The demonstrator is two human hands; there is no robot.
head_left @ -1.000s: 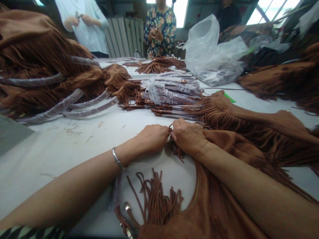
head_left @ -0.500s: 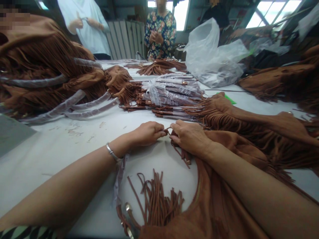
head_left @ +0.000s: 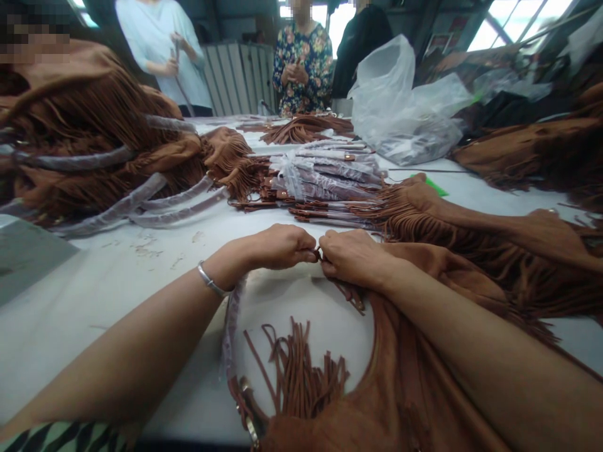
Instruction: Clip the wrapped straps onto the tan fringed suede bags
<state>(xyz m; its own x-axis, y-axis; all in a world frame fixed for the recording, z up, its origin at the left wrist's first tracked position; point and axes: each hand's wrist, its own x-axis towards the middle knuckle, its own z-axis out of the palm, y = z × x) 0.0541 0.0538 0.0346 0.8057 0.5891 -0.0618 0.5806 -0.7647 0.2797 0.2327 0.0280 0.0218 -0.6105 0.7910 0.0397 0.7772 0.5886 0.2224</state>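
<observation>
A brown fringed bag [head_left: 339, 414] lies on the white table in front of me, its tassels [head_left: 301, 370] spread inside the loop of its handle. That handle strap [head_left: 232, 320], wrapped in clear plastic, runs up from a metal ring at the lower left to my left hand [head_left: 282, 247]. The fingers of my left hand are pinched on the strap's end. Close against it, my right hand [head_left: 351, 254] is closed on the bag's ring tab, mostly hidden by the fingers. Short brown strips [head_left: 351, 295] hang below my right hand.
Fringed brown bags [head_left: 108, 125] are piled at the left. A bundle of plastic-wrapped straps [head_left: 325, 176] lies ahead, a clear plastic bag [head_left: 405, 107] behind it. Another fringed piece [head_left: 471, 226] stretches across the right. Several people stand beyond the table.
My hands have drawn closer together, and the ring between them is now mostly covered. The strap has shifted slightly. Across the table, a person in white now holds a long strip.
</observation>
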